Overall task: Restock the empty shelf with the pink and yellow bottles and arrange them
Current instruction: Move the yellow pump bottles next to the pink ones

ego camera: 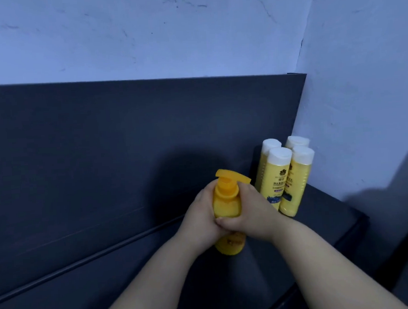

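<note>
Your left hand (pixel 203 216) and right hand (pixel 252 217) were clamped together around the yellow pump bottle (pixel 226 205) on the dark shelf (pixel 109 267). Four white-capped yellow bottles (pixel 283 175) stood just right of it.

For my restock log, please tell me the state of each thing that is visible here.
Pump bottle: yellow-orange, upright, gripped by both hands, base on or near the shelf.
Left hand: closed around the pump bottle.
Right hand: closed around the pump bottle.
Four yellow bottles: upright, white caps on, clustered in the right corner.
Shelf: dark, mostly bare.
</note>
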Motion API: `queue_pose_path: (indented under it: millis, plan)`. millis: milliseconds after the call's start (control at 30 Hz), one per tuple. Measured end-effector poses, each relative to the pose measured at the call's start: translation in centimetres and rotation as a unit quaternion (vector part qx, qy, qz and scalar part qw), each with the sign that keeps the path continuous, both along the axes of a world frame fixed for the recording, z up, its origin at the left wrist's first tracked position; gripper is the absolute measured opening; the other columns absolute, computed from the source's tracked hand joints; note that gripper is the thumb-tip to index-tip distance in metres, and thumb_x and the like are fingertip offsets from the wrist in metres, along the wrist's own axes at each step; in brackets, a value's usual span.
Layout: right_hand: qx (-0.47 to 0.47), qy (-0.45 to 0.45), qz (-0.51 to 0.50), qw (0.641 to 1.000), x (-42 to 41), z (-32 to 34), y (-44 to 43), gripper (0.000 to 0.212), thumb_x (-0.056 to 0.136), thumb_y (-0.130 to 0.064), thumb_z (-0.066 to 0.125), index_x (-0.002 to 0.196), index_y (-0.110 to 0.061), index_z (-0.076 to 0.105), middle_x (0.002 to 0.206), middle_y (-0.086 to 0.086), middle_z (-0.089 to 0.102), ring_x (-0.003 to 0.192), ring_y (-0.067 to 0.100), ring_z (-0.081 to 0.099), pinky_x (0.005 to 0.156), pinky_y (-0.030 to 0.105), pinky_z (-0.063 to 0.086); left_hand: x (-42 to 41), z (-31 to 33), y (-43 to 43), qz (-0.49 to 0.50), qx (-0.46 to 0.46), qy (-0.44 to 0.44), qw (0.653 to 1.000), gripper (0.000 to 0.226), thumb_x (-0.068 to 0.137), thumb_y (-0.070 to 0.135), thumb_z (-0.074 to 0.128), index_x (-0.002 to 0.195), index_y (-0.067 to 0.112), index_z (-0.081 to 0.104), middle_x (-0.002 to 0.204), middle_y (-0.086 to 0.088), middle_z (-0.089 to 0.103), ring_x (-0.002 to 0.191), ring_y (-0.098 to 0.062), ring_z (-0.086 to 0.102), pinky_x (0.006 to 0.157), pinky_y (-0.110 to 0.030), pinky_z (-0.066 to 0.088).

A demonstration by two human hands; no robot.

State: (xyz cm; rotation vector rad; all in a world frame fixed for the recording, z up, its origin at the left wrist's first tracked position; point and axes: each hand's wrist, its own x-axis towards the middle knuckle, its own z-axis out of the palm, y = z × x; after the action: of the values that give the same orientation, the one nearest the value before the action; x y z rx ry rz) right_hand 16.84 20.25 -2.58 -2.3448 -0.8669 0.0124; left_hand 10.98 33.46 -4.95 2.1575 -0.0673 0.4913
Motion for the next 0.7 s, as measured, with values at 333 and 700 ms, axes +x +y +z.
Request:
queue_pose_path:
  millis: [333,700]
  plan:
    - [0.091,0.027,0.112,0.989,-7.8,2.0,-3.4,0.074,0.059,-0.044,0.083,0.123,-0.031,0.048,0.118,-0.009,0.054,0.106,0.001,0.051,0.074,0.000,0.035,-9.6,1.5,-3.3,0.101,0.065,-0.072,0.990,0.088,0.056,0.022,0.085,0.133,0.029,0.041,0.125,0.016,0.045,0.114,0.003,0.041,0.095,-0.007,0.032]
    - [0.206,0.034,0.216,0.954,-19.3,8.1,-6.2,0.061,0.051,-0.056,0.072,0.107,-0.045,0.052,0.108,-0.016,0.058,0.100,-0.001,0.055,0.079,0.018,0.044,-21.4,6.6,-8.9,0.218,-0.036,-0.143,0.965,0.088,0.046,0.035,0.083,0.111,0.064,0.032,0.117,0.016,0.053,0.109,-0.009,0.054,0.088,-0.039,0.050]
